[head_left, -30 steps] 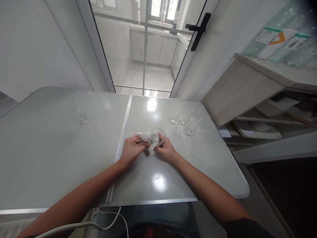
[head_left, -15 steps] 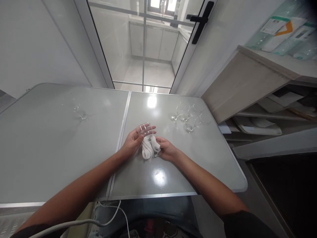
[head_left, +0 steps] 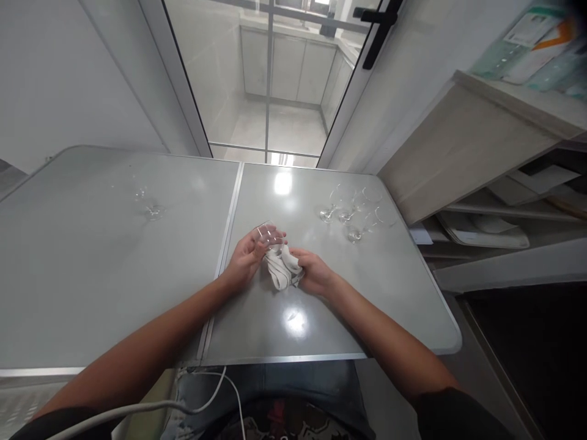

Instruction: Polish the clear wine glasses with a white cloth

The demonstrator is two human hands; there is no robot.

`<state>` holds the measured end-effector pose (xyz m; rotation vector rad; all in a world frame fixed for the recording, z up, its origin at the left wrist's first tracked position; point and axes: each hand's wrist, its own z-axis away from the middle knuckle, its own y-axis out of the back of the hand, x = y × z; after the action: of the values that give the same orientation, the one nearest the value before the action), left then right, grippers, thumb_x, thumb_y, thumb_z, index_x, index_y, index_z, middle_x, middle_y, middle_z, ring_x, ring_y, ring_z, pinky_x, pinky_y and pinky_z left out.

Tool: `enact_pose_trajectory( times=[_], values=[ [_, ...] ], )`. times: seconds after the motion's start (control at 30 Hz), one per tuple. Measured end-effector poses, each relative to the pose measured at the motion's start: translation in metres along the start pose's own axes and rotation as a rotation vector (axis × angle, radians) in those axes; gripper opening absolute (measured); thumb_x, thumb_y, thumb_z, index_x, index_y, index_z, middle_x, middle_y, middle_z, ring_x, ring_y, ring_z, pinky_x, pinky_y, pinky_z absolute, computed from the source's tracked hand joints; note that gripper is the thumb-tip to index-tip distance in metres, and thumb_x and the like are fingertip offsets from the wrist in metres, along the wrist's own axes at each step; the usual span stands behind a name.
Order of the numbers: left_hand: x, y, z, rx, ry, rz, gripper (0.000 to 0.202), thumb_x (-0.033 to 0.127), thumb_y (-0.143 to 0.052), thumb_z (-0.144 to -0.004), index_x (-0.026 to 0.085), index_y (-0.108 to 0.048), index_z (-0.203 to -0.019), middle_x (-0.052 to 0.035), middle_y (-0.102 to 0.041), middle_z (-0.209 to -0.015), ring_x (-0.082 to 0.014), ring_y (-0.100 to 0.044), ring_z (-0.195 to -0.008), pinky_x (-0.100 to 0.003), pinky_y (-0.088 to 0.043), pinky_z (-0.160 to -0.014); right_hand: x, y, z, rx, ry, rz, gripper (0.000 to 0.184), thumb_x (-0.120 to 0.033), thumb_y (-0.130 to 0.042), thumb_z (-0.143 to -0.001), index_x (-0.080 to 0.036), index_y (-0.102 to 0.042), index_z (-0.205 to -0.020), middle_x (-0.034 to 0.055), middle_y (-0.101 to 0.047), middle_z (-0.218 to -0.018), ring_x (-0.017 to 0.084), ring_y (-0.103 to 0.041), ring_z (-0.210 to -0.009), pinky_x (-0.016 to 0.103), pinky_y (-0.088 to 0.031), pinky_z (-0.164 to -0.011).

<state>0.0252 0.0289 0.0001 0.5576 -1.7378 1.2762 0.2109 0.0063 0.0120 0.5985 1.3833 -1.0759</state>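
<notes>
My left hand [head_left: 247, 256] is wrapped round the bowl of a clear wine glass [head_left: 269, 236], its fingers showing through from behind. A white cloth [head_left: 280, 272] hangs bunched against the lower part of this glass, covering its stem and foot. My right hand [head_left: 314, 272] pinches the cloth from the right side. Both hands are held close together above the middle of the grey table [head_left: 137, 293].
Several clear stemmed glasses [head_left: 354, 233] are grouped on the table's right side. Another clear glass [head_left: 153, 211] is at the far left. A shelf unit [head_left: 458, 134] borders the right edge, and a glass door [head_left: 293, 91] stands behind. A white cable [head_left: 151, 406] runs below the front edge.
The cloth and my right hand have shifted slightly to the right. My left hand still holds the glass. The whole view has tilted down a little.
</notes>
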Motion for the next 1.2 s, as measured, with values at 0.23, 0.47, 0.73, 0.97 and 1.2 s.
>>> enact_pose_trajectory(
  times=[0.23,0.47,0.73,0.97,1.2],
  values=[
    [-0.006,0.003,0.000,0.076,-0.176,-0.145,0.062,0.041,-0.085,-0.083,0.023,-0.060,-0.137,-0.0155,-0.069,-0.134,-0.0304,-0.067,-0.124,-0.045,-0.053,-0.107,-0.003,-0.009,0.008,0.387,0.277,0.774,0.018,-0.038,-0.060,-0.089,-0.021,-0.055,-0.083,0.0037,-0.056,-0.079,0.020,-0.048,-0.075,0.031,-0.038,-0.071],
    [0.003,-0.002,0.001,-0.008,0.013,0.008,0.063,0.053,-0.081,-0.084,0.017,-0.064,-0.133,-0.0202,-0.068,-0.136,-0.0336,-0.070,-0.119,-0.048,-0.054,-0.106,-0.002,0.001,0.000,-0.063,-0.070,-0.083,0.037,-0.054,-0.070,-0.080,-0.020,-0.055,-0.081,-0.0006,-0.052,-0.067,0.015,-0.045,-0.060,0.028,-0.039,-0.059],
    [-0.002,0.003,0.001,0.021,-0.170,-0.157,0.064,0.040,-0.088,-0.080,0.022,-0.060,-0.135,-0.0169,-0.069,-0.134,-0.0298,-0.070,-0.120,-0.046,-0.054,-0.106,-0.009,-0.004,0.009,0.270,0.212,0.683,0.015,-0.035,-0.059,-0.089,-0.021,-0.058,-0.087,0.0042,-0.060,-0.082,0.020,-0.051,-0.077,0.031,-0.040,-0.072],
    [0.001,0.001,0.000,0.042,-0.036,-0.082,0.062,0.047,-0.083,-0.085,0.017,-0.062,-0.135,-0.0204,-0.067,-0.136,-0.0323,-0.070,-0.120,-0.049,-0.053,-0.107,-0.004,0.000,0.002,0.100,-0.027,0.128,0.014,-0.033,-0.063,-0.082,-0.019,-0.060,-0.083,0.0005,-0.058,-0.071,0.016,-0.049,-0.064,0.028,-0.041,-0.063],
    [0.004,0.002,0.001,-0.050,-0.051,-0.070,0.067,0.050,-0.084,-0.083,0.018,-0.061,-0.136,-0.0211,-0.066,-0.137,-0.0341,-0.071,-0.119,-0.049,-0.055,-0.105,-0.010,0.006,0.005,0.043,-0.094,-0.046,0.019,-0.036,-0.067,-0.075,-0.020,-0.058,-0.074,-0.0015,-0.051,-0.063,0.015,-0.043,-0.059,0.028,-0.037,-0.059]
  ],
)
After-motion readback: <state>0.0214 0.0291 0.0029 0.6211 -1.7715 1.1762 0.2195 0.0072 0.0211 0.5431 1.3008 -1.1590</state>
